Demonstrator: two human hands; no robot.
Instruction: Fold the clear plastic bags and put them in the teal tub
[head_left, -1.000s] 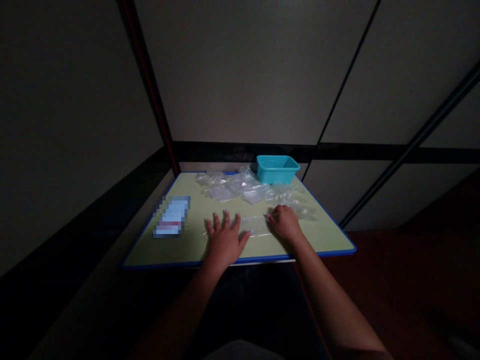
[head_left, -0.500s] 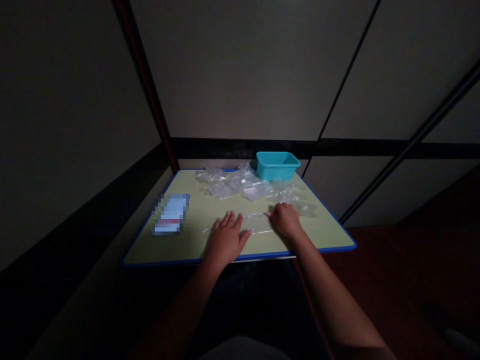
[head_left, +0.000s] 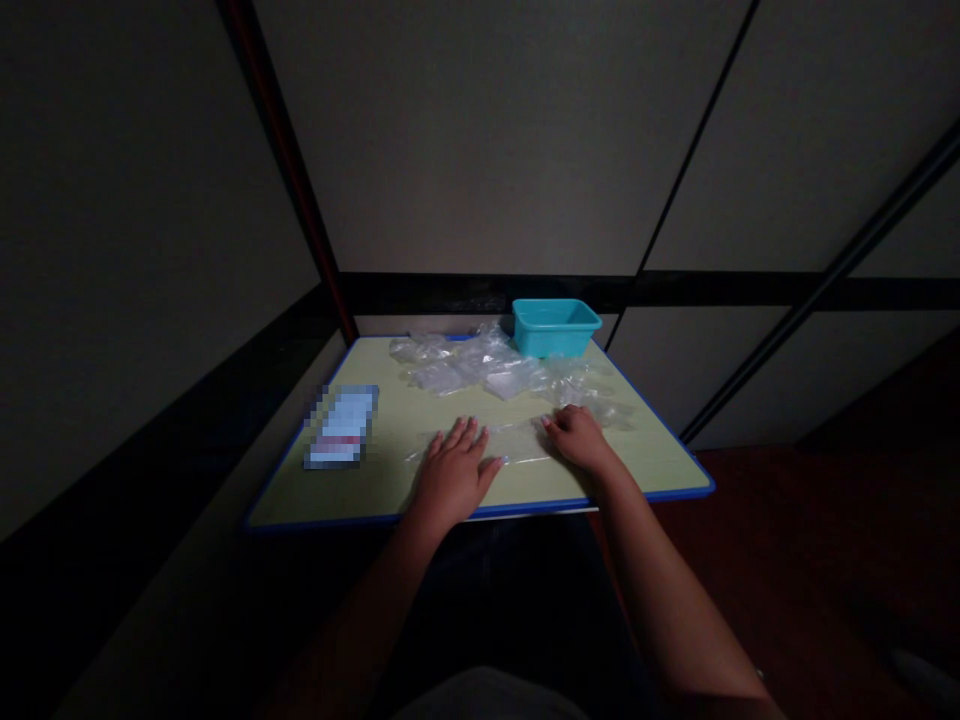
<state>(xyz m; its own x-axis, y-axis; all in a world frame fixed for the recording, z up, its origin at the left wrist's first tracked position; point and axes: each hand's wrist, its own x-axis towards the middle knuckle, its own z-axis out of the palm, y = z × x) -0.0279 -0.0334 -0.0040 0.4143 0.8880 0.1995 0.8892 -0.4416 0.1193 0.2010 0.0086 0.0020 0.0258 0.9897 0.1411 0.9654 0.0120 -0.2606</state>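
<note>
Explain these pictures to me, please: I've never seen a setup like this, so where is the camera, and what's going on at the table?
There is no robot here. One camera, worn on a person's head, looks forward and down, so you see roughly what they see. On the pale table with a blue edge, the left hand rests spread over a flat piece of clear plastic. The right hand, fingers curled, is at its other end; I can't tell whether it grips. Behind lie crumpled clear plastic pieces and a turquoise tub. The item on the left is pixelated.
</note>
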